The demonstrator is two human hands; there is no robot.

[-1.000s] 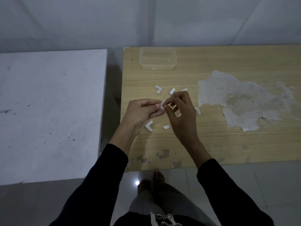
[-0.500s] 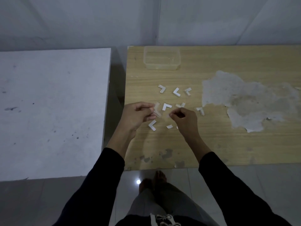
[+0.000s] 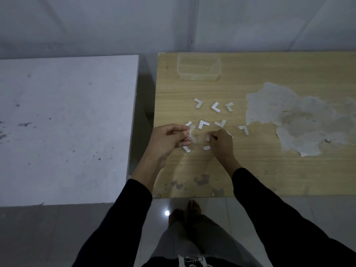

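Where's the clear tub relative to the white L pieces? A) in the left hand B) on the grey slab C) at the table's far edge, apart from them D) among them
C: the clear tub stands at the far edge of the wooden table, apart from the white L pieces.

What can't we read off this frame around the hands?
Head view: shape of the pale piece that the left hand pinches; blurred, fingers cover part.
Head view: whether the right hand pinches or only touches the white piece at its fingertips; curled fingers hide the contact.
Head view: anything small inside the clear container; dim, too far.
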